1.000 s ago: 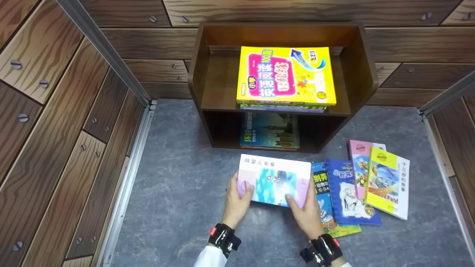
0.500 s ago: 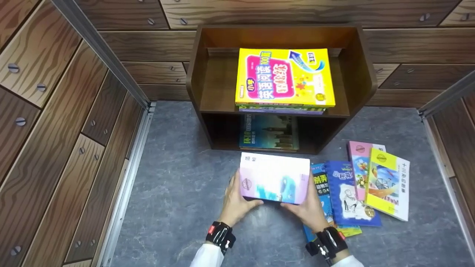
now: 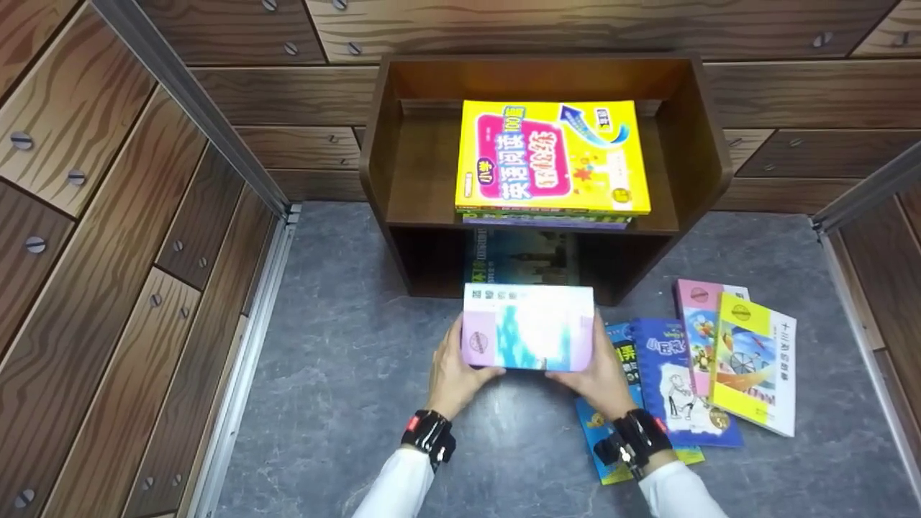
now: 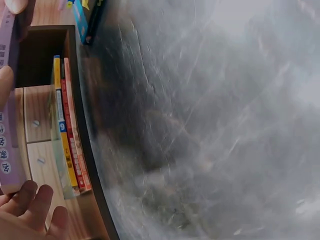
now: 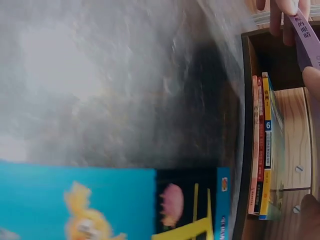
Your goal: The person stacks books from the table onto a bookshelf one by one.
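Observation:
Between my two hands I hold a white and lilac book [image 3: 529, 327] with a blue picture on its cover. My left hand [image 3: 455, 367] grips its left end, and my right hand [image 3: 603, 370] grips the right end, thumbs along the near edge. The book is in front of the lower shelf of a brown bookcase [image 3: 403, 262], overlapping its front edge in the head view. On that shelf lies a small stack of books [image 4: 70, 130], topped by one with a city picture. In the left wrist view the lilac spine [image 4: 10, 150] faces the camera.
A stack topped by a yellow book [image 3: 554, 158] lies on the upper shelf. To the right, on the grey floor [image 3: 324, 403], are a yellow and white book [image 3: 755, 367], a pink book [image 3: 698, 338], a blue book [image 3: 676, 388] and bright blue books [image 3: 601, 432]. Wood-patterned walls surround the floor.
Both hands have moved the book away from me, up to the lower shelf's front, and its cover looks more foreshortened. My thumbs have slid from the cover to the near edge.

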Demonstrator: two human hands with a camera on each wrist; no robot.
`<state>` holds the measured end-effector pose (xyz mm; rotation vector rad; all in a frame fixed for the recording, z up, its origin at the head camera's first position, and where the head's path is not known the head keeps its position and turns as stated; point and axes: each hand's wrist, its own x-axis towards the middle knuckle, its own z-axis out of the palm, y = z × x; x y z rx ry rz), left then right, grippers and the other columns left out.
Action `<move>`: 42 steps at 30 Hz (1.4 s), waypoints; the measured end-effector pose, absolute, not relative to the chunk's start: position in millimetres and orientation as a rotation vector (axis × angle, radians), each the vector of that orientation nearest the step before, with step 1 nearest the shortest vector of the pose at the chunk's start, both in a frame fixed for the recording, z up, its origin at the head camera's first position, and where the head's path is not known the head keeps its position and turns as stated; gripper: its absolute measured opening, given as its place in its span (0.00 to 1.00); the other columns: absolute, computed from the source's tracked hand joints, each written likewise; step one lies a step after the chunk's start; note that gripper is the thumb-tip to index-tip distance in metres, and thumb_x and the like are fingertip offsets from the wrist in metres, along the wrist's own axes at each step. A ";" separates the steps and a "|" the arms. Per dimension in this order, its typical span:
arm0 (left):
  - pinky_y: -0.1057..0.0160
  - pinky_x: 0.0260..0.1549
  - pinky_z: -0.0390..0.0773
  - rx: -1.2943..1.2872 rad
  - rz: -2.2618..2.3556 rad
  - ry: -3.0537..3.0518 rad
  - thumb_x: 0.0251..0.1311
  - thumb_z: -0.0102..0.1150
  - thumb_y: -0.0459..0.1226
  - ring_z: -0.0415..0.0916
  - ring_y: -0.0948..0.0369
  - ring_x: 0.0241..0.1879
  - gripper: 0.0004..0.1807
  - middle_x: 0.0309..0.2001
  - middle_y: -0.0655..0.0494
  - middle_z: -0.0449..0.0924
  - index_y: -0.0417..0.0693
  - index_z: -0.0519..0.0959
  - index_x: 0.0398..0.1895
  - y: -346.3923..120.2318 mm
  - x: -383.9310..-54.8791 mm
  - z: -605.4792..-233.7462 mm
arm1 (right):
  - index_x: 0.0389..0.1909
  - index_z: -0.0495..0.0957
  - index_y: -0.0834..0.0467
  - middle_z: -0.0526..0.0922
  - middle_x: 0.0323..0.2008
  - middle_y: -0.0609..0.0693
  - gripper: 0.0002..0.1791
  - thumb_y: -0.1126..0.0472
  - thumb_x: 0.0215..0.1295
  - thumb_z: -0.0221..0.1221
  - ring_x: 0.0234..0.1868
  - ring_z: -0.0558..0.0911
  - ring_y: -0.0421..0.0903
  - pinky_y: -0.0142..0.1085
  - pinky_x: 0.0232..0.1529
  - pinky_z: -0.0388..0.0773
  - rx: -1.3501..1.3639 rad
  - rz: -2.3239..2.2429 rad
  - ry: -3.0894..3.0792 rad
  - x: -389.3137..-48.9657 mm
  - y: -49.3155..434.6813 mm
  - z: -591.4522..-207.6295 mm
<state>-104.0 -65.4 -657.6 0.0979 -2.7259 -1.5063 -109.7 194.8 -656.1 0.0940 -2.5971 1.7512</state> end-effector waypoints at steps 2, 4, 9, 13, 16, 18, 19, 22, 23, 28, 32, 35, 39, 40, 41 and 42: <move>0.43 0.68 0.69 0.106 -1.481 -2.738 0.36 0.89 0.42 0.72 0.46 0.65 0.66 0.68 0.45 0.74 0.45 0.59 0.81 -65.6 -111.2 -658.0 | 0.85 0.36 0.55 0.51 0.82 0.62 0.80 0.68 0.38 0.84 0.69 0.72 0.61 0.50 0.68 0.72 0.103 1.723 -2.620 -116.5 195.6 -654.6; 0.43 0.69 0.67 0.087 -1.455 -2.740 0.36 0.89 0.43 0.72 0.46 0.66 0.66 0.69 0.45 0.74 0.44 0.59 0.81 -65.6 -119.9 -658.1 | 0.85 0.34 0.58 0.48 0.82 0.64 0.79 0.67 0.40 0.83 0.70 0.70 0.64 0.53 0.70 0.69 0.103 1.711 -2.630 -123.5 196.5 -653.0; 0.44 0.73 0.64 -0.020 -1.396 -2.735 0.38 0.88 0.45 0.70 0.46 0.69 0.66 0.72 0.43 0.71 0.40 0.58 0.81 -64.7 -144.7 -657.4 | 0.84 0.37 0.60 0.53 0.80 0.66 0.79 0.66 0.38 0.84 0.68 0.70 0.66 0.59 0.72 0.66 0.102 1.654 -2.636 -145.3 199.5 -654.3; 0.43 0.74 0.61 -0.055 -1.372 -2.758 0.40 0.87 0.45 0.68 0.46 0.71 0.66 0.75 0.42 0.67 0.39 0.56 0.81 -65.2 -164.8 -660.1 | 0.84 0.40 0.59 0.54 0.80 0.66 0.78 0.64 0.37 0.85 0.71 0.68 0.66 0.59 0.75 0.62 0.113 1.593 -2.664 -166.4 199.3 -659.6; 0.43 0.74 0.61 -0.074 -1.336 -2.787 0.42 0.85 0.47 0.68 0.45 0.72 0.67 0.76 0.40 0.65 0.38 0.52 0.82 -65.6 -178.3 -664.9 | 0.84 0.40 0.60 0.51 0.81 0.67 0.78 0.62 0.39 0.85 0.75 0.64 0.67 0.58 0.77 0.56 0.104 1.556 -2.713 -180.9 198.2 -663.1; 0.43 0.74 0.62 -0.098 -1.312 -2.799 0.45 0.84 0.47 0.67 0.44 0.72 0.67 0.76 0.38 0.64 0.36 0.50 0.82 -65.9 -185.7 -668.7 | 0.84 0.38 0.61 0.48 0.81 0.67 0.77 0.62 0.41 0.84 0.78 0.59 0.67 0.57 0.79 0.53 0.080 1.538 -2.753 -188.8 197.5 -665.2; 0.42 0.74 0.62 -0.115 -1.297 -2.802 0.46 0.83 0.48 0.67 0.43 0.72 0.67 0.76 0.37 0.63 0.35 0.49 0.82 -66.0 -188.8 -670.9 | 0.84 0.37 0.62 0.46 0.82 0.67 0.77 0.62 0.42 0.84 0.79 0.56 0.66 0.56 0.80 0.51 0.067 1.537 -2.771 -192.2 197.2 -666.1; 0.41 0.74 0.61 -0.169 -1.230 -2.822 0.49 0.81 0.48 0.65 0.42 0.74 0.64 0.76 0.35 0.62 0.32 0.51 0.81 -66.4 -195.9 -676.8 | 0.83 0.34 0.63 0.41 0.83 0.65 0.77 0.61 0.45 0.83 0.81 0.50 0.64 0.53 0.81 0.47 0.038 1.512 -2.831 -200.5 196.2 -669.0; 0.40 0.74 0.60 -0.185 -1.208 -2.829 0.50 0.80 0.49 0.63 0.42 0.74 0.63 0.76 0.35 0.62 0.33 0.52 0.81 -66.6 -197.9 -678.4 | 0.83 0.33 0.63 0.39 0.83 0.65 0.77 0.61 0.46 0.82 0.82 0.49 0.64 0.52 0.81 0.46 0.037 1.501 -2.849 -202.9 195.8 -670.1; 0.42 0.77 0.56 -0.214 -1.096 -2.899 0.52 0.78 0.51 0.56 0.42 0.78 0.58 0.77 0.36 0.62 0.33 0.57 0.79 -65.9 -206.1 -683.2 | 0.83 0.35 0.65 0.40 0.83 0.66 0.74 0.60 0.48 0.81 0.82 0.47 0.62 0.51 0.82 0.44 0.071 1.456 -2.895 -212.0 195.0 -674.7; 0.45 0.78 0.55 -0.178 -1.061 -2.966 0.53 0.78 0.51 0.54 0.43 0.79 0.58 0.77 0.36 0.61 0.33 0.57 0.80 -63.8 -209.9 -683.7 | 0.83 0.40 0.66 0.44 0.82 0.68 0.70 0.58 0.50 0.80 0.82 0.48 0.63 0.52 0.82 0.45 0.077 1.437 -2.955 -215.6 196.1 -677.1; 0.48 0.75 0.62 -0.131 -1.060 -3.010 0.54 0.78 0.52 0.59 0.44 0.77 0.59 0.79 0.40 0.60 0.37 0.56 0.81 -62.4 -210.0 -683.7 | 0.82 0.41 0.67 0.45 0.82 0.68 0.68 0.57 0.52 0.80 0.82 0.49 0.63 0.52 0.81 0.47 0.083 1.414 -3.007 -216.2 197.2 -679.7; 0.49 0.67 0.74 -0.093 -1.061 -3.043 0.55 0.77 0.53 0.68 0.46 0.72 0.60 0.81 0.46 0.56 0.42 0.53 0.83 -61.1 -208.9 -684.2 | 0.83 0.43 0.67 0.44 0.82 0.68 0.68 0.55 0.52 0.80 0.81 0.50 0.64 0.53 0.81 0.49 0.094 1.410 -2.998 -214.6 199.4 -683.7; 0.49 0.65 0.76 -0.091 -1.060 -3.046 0.55 0.77 0.54 0.70 0.47 0.71 0.60 0.82 0.47 0.56 0.43 0.52 0.84 -60.9 -208.8 -684.5 | 0.83 0.43 0.66 0.43 0.82 0.68 0.67 0.55 0.52 0.79 0.81 0.50 0.65 0.54 0.80 0.50 0.098 1.417 -2.988 -213.7 200.1 -684.7; 0.49 0.63 0.77 -0.092 -1.052 -3.046 0.55 0.77 0.54 0.72 0.46 0.70 0.60 0.82 0.47 0.55 0.43 0.52 0.84 -60.9 -208.5 -684.9 | 0.83 0.43 0.65 0.43 0.82 0.68 0.67 0.54 0.53 0.79 0.81 0.50 0.65 0.55 0.80 0.50 0.105 1.415 -2.983 -212.9 200.8 -686.2; 0.49 0.61 0.78 -0.093 -1.043 -3.047 0.55 0.77 0.54 0.73 0.46 0.68 0.60 0.82 0.46 0.55 0.43 0.52 0.84 -60.9 -208.1 -685.6 | 0.83 0.43 0.64 0.42 0.82 0.67 0.67 0.54 0.53 0.79 0.81 0.51 0.65 0.55 0.80 0.51 0.110 1.418 -2.978 -211.9 201.7 -687.5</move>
